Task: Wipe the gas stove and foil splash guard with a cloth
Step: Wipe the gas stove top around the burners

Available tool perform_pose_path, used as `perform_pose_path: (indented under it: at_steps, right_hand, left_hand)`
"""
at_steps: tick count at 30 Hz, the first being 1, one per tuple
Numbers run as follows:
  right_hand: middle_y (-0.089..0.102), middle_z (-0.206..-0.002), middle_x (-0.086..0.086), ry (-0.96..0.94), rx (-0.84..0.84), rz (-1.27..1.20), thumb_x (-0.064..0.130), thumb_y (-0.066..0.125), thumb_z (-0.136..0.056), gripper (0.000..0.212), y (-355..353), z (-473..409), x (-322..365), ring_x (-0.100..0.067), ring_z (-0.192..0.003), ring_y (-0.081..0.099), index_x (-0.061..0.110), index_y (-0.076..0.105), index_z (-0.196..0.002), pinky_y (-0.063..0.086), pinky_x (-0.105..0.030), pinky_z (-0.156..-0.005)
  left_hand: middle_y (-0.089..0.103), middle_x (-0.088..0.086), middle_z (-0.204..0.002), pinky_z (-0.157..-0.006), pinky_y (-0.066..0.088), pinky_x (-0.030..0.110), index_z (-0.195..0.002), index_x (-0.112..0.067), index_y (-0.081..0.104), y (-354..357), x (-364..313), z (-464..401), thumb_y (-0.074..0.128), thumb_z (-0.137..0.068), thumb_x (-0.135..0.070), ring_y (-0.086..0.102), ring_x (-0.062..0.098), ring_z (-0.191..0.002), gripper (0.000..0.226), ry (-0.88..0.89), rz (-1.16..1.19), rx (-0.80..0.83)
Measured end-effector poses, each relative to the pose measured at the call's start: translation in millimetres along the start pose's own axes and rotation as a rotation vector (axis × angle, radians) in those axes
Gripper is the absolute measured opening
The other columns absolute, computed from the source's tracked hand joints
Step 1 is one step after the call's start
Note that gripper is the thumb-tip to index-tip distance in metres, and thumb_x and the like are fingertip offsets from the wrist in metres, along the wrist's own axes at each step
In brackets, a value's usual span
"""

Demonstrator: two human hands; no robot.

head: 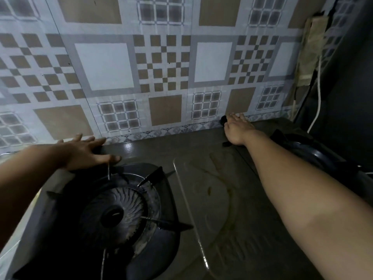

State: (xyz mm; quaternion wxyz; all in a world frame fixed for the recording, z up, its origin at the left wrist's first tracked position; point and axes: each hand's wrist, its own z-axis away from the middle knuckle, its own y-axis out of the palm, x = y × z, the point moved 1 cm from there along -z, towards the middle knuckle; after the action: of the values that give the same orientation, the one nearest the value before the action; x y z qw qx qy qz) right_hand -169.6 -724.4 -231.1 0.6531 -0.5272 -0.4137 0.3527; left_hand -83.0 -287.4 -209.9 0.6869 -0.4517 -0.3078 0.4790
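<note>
The steel gas stove (203, 158) fills the lower view, with stains on its middle panel. Behind it stands the splash guard (105, 65), patterned in brown and grey squares. My right hand (237, 128) reaches to the stove's back edge, at the foot of the guard. It lies on a small dark cloth (223, 119); only bits of the cloth peek out above and below the palm. My left hand (84, 152) rests flat on the stove's back left edge, fingers spread, holding nothing.
The left burner (115, 215) with its black pan support sits just below my left hand. My right forearm partly hides the right burner (314, 152). A grimy power strip (310, 51) and a white cable (319, 98) hang on the wall at the right.
</note>
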Motion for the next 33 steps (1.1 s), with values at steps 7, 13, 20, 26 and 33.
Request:
perform_pose_path:
  at_steps: [7, 13, 20, 26, 33]
  right_hand:
    - [0.005, -0.165, -0.006, -0.023, -0.001, 0.002, 0.033, 0.018, -0.105, 0.057, 3.0, -2.8, 0.5, -0.031, -0.15, -0.003, 0.011, 0.006, -0.156, 0.007, -0.046, -0.121]
    - [0.001, -0.165, -0.006, -0.043, 0.026, 0.027, 0.034, 0.017, -0.106, 0.057, 0.6, -3.5, 2.8, -0.031, -0.15, -0.005, 0.012, 0.002, -0.156, 0.006, -0.046, -0.122]
    - [-0.002, -0.165, -0.004, -0.127, 0.123, 0.016, 0.038, 0.016, -0.106, 0.056, -9.8, -3.5, -14.9, -0.026, -0.15, -0.009, 0.019, 0.001, -0.157, -0.001, -0.039, -0.122]
    - [-0.005, -0.164, -0.009, 0.122, 0.023, 0.055, 0.02, 0.031, -0.103, 0.059, -11.4, -19.3, -34.6, -0.03, -0.15, -0.007, 0.013, 0.006, -0.156, 0.005, -0.047, -0.122]
    - [-0.014, -0.163, -0.013, 0.436, -0.022, 0.044, 0.014, 0.043, -0.097, 0.072, -21.7, -34.8, -50.6, -0.035, -0.149, -0.012, 0.009, 0.001, -0.156, 0.001, -0.052, -0.12]
  left_hand:
    - [0.002, 0.0, -0.168, -0.123, -0.001, 0.052, -0.158, -0.04, 0.008, -26.7, -127.5, 4.7, 0.032, -0.079, -0.082, -0.006, 0.027, -0.154, 0.093, 0.224, 0.246, -0.045]
    - [-0.005, -0.003, -0.168, -0.122, -0.003, 0.055, -0.156, -0.045, -0.003, -6.3, -162.3, -24.9, 0.026, -0.068, -0.09, -0.012, 0.028, -0.153, 0.103, 0.326, 0.108, -0.035]
    - [-0.007, -0.005, -0.168, -0.122, -0.001, 0.048, -0.154, -0.049, -0.011, 4.8, -159.4, -29.5, 0.014, -0.077, -0.091, -0.008, 0.023, -0.154, 0.091, 0.345, -0.02, -0.117]
    - [-0.006, -0.007, -0.168, -0.123, 0.0, 0.05, -0.152, -0.051, -0.013, 6.5, -161.3, -32.8, 0.0, -0.055, -0.101, -0.008, 0.022, -0.154, 0.11, 0.337, -0.023, -0.104]
    - [-0.009, -0.009, -0.167, -0.122, 0.0, 0.048, -0.148, -0.054, -0.019, 10.2, -160.8, -34.1, -0.006, -0.055, -0.1, -0.01, 0.021, -0.154, 0.105, 0.347, -0.051, -0.126]
